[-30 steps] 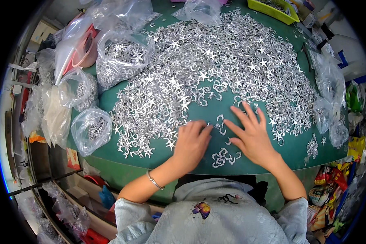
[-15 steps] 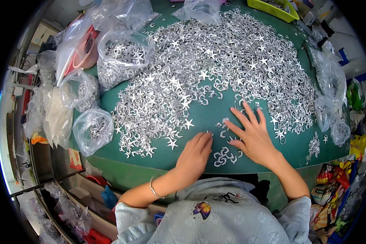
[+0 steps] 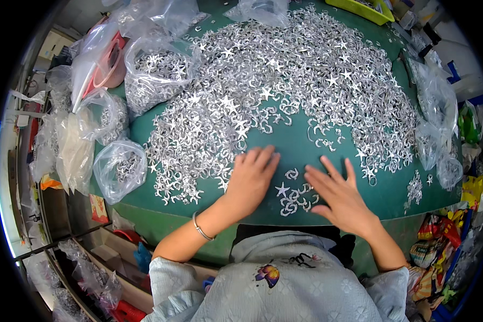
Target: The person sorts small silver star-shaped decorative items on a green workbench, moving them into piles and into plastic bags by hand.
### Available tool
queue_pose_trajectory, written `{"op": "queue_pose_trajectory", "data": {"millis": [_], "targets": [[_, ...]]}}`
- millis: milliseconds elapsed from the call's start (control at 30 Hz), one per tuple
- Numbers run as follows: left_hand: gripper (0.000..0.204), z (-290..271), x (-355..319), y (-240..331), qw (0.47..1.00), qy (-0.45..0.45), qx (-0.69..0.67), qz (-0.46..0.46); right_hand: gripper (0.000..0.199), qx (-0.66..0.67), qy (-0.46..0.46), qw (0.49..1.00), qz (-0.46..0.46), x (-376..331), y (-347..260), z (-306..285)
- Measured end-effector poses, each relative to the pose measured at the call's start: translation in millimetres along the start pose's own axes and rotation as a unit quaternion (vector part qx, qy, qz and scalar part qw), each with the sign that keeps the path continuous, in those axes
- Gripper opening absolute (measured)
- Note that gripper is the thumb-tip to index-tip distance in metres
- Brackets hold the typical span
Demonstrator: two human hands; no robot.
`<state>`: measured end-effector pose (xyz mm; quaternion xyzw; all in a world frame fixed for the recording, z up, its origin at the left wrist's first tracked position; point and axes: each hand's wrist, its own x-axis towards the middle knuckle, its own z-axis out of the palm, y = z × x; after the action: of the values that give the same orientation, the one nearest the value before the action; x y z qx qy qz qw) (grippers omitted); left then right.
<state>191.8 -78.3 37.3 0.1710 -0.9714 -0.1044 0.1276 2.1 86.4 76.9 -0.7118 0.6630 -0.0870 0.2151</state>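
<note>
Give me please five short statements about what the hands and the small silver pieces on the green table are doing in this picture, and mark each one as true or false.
1. Both hands lie flat, palms down, on the green table. True.
2. The left hand holds a plastic bag. False: it rests open on the table at the edge of the big pile of silver pieces.
3. A small cluster of pieces, with one star among them, lies between the two hands. True.
4. The right hand wears a bracelet. False: the thin bracelet is on the left wrist.
5. Clear bags with silver pieces sit along the table's left side. True.
</note>
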Motion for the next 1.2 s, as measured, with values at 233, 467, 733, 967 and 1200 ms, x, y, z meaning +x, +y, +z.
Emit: {"op": "queue_pose_trajectory", "data": {"millis": [233, 467, 733, 967, 1200], "targets": [[0.043, -16, -16, 16, 0.997, 0.002, -0.074, -0.015, 0.075, -0.003, 0.012, 0.999, 0.042, -11, 0, -2], [0.041, -14, -39, 19, 0.988, -0.028, -0.140, 0.055, 0.070, -0.005, 0.025, 0.998, 0.051, -23, 0, 3], [0.029, -21, -42, 7, 0.990, 0.066, 0.029, -0.124, 0.051, -0.094, 0.205, 0.962, 0.152, 10, 33, 1], [0.044, -14, 5, 10, 0.997, 0.020, -0.034, -0.066, 0.049, -0.134, 0.224, 0.956, 0.138, 37, 29, -1], [0.057, 12, 57, 10, 0.991, -0.040, -0.029, 0.122, 0.048, -0.118, 0.188, 0.964, 0.148, 24, 14, 7]]}}
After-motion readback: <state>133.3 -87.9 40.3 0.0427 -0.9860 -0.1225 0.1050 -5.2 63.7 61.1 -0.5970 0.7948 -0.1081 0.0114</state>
